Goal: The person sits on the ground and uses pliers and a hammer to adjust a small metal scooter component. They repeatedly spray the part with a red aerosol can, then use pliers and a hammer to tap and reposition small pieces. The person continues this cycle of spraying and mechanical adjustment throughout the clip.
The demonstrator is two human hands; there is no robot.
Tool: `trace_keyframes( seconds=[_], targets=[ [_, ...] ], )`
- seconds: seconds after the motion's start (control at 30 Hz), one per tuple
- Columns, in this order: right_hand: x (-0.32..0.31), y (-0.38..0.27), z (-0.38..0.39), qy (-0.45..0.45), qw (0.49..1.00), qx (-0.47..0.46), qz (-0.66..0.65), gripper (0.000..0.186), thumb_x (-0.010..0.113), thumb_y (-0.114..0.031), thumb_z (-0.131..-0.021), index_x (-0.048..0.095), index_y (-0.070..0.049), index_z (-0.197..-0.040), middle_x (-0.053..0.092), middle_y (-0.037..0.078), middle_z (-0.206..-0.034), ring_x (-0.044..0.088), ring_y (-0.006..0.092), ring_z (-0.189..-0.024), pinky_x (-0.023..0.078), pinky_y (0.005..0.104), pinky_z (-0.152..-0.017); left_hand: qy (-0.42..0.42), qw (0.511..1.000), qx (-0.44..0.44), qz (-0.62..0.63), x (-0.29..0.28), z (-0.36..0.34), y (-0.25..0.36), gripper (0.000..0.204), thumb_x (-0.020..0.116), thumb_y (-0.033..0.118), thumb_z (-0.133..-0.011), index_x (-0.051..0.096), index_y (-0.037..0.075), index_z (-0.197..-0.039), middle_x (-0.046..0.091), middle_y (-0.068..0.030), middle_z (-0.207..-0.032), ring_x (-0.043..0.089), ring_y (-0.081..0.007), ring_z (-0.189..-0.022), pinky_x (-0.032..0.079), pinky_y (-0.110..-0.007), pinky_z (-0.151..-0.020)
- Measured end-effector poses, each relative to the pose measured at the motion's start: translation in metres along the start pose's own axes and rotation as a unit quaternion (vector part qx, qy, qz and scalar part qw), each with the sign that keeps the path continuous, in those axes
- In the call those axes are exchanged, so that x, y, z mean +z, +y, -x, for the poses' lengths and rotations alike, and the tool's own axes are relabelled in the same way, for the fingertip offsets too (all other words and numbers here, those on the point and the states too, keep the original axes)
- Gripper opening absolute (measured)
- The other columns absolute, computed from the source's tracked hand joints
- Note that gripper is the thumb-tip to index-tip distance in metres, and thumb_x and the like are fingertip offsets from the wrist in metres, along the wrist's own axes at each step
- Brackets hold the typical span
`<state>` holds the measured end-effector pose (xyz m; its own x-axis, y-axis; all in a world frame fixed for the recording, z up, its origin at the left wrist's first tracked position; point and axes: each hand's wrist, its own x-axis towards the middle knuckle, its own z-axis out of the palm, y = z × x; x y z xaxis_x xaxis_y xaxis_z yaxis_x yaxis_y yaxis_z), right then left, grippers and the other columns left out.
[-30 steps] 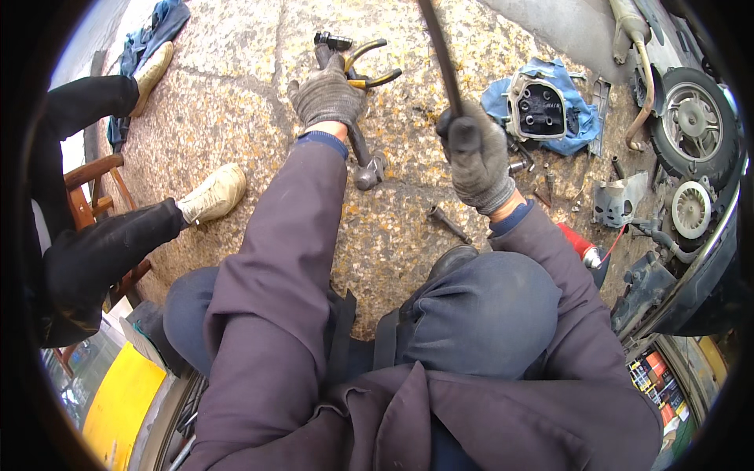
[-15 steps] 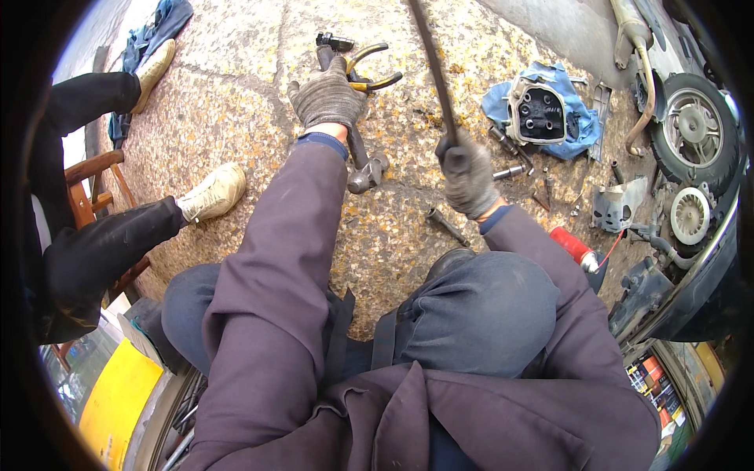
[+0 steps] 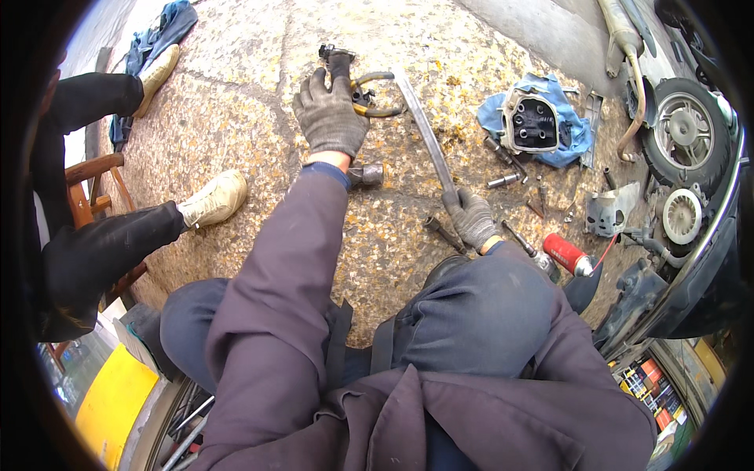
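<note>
Watching, I saw the right hand with its fingers wrapped round a metal bar slanting ahead of them, but couldn't tell whether the left hand gripped the dark handle at its fingertips; positioning the bar seemed underway, calling next for a steady hold

layout: ctr., then r., then l.

bar held in r. hand, slanted fwd-l., its far end just beside pliers. pliers set just r. of l. hand; sm. fitting placed ahead of same, hammer head behind, nr. wrist. socket tool set just l. of r. hand; spray can to r. housing laid on rag, r. of bar. wheel placed far r., fan disc behind it, exhaust pipe l. of it. co-worker's shoe seen l., chair further l.
</note>
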<state>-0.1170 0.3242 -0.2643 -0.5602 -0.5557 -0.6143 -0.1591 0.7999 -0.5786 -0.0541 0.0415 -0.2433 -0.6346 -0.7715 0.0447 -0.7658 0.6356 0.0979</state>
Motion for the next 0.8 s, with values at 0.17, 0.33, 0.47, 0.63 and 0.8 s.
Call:
trace_keyframes(
  seconds=[0.17, 0.33, 0.47, 0.63, 0.8],
  targets=[
    [-0.037, -0.060, -0.034, 0.089, 0.968, -0.233, -0.002, 0.072, 0.079, -0.045, -0.081, 0.054, 0.003, -0.130, 0.066, 0.025, -0.114, 0.068, 0.0342, -0.104, 0.056, 0.0436, -0.088, -0.052, 0.994, -0.048, 0.081, -0.003, 0.057, -0.001, 0.027, 0.071, 0.020, -0.086, 0.069, 0.008, -0.111, 0.047, -0.0203, -0.142, 0.042, -0.0378, -0.137, 0.028, -0.059, -0.117],
    [-0.015, -0.132, -0.062, -0.036, 0.917, -0.396, 0.018, 0.057, 0.078, -0.033, -0.082, 0.060, -0.002, -0.126, 0.068, 0.023, -0.112, 0.068, 0.0321, -0.096, 0.056, 0.0374, -0.083, -0.015, 0.991, -0.030, 0.126, 0.004, 0.083, -0.006, 0.045, 0.075, 0.019, -0.075, 0.065, 0.009, -0.118, 0.049, -0.0154, -0.137, 0.045, -0.0370, -0.130, 0.032, -0.055, -0.110],
    [0.004, -0.147, -0.087, -0.068, 0.971, -0.201, -0.114, 0.025, 0.061, -0.022, -0.097, 0.068, 0.001, -0.105, 0.071, 0.020, -0.093, 0.069, 0.0308, -0.083, 0.053, 0.0401, -0.076, -0.016, 0.980, -0.067, 0.188, 0.005, 0.084, -0.016, 0.069, 0.081, 0.013, -0.068, 0.054, 0.007, -0.132, 0.047, -0.0194, -0.138, 0.045, -0.0385, -0.130, 0.039, -0.048, -0.109],
    [0.006, -0.133, -0.091, -0.133, 0.955, -0.147, -0.220, 0.023, 0.059, -0.020, -0.101, 0.064, 0.001, -0.112, 0.069, 0.011, -0.093, 0.068, 0.0155, -0.078, 0.058, 0.0313, -0.072, -0.087, 0.905, -0.260, 0.326, 0.014, 0.084, -0.034, 0.097, 0.088, 0.013, -0.063, 0.036, -0.001, -0.143, 0.054, -0.0231, -0.129, 0.059, -0.0318, -0.116, 0.050, -0.039, -0.100],
    [-0.017, -0.116, -0.070, -0.176, 0.912, -0.146, -0.340, 0.019, 0.060, -0.015, -0.100, 0.063, 0.000, -0.111, 0.069, 0.008, -0.091, 0.067, 0.0129, -0.076, 0.060, 0.0283, -0.070, -0.138, 0.867, -0.247, 0.409, 0.047, 0.076, -0.050, 0.089, 0.086, 0.003, -0.067, 0.038, -0.002, -0.142, 0.063, -0.0158, -0.120, 0.065, -0.0220, -0.106, 0.054, -0.032, -0.090]
  ],
)
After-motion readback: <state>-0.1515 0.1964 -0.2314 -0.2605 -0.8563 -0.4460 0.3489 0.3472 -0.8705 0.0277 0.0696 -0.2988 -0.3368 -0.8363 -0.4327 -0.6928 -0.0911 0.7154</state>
